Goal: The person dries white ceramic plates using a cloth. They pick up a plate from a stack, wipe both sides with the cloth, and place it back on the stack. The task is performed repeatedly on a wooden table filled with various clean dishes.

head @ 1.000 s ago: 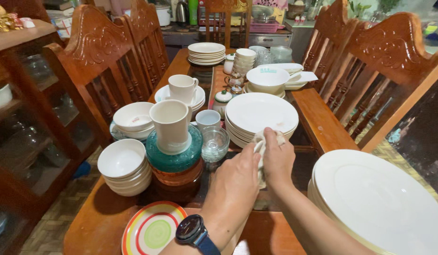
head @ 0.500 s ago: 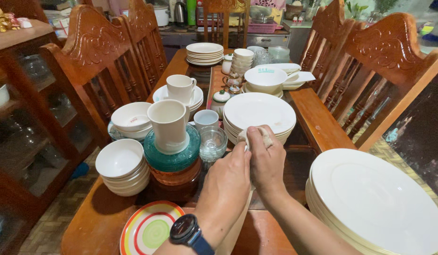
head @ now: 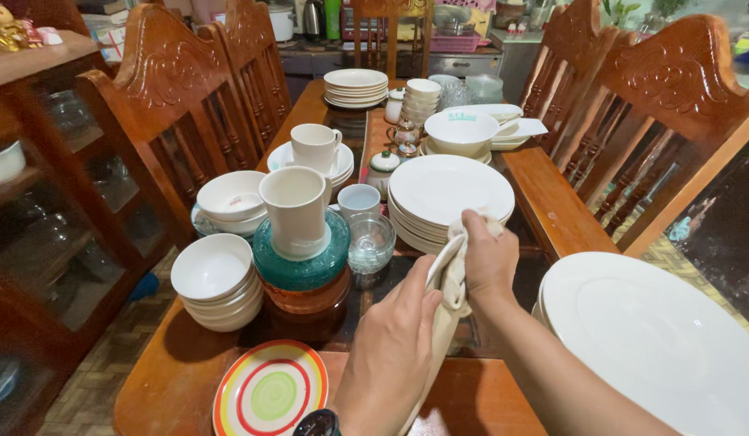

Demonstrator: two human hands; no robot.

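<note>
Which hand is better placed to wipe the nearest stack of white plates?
Probably the right hand: it holds the cloth beside the plate stack. The left hand grips it lower, farther away.

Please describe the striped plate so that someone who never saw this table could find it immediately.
Start at the long wooden table crowded with dishes and look at its near edge, on the left. There, in front of the stack of white bowls and beside the left hand, lies the striped plate. Only it has red and yellow rings around a green centre.
</note>
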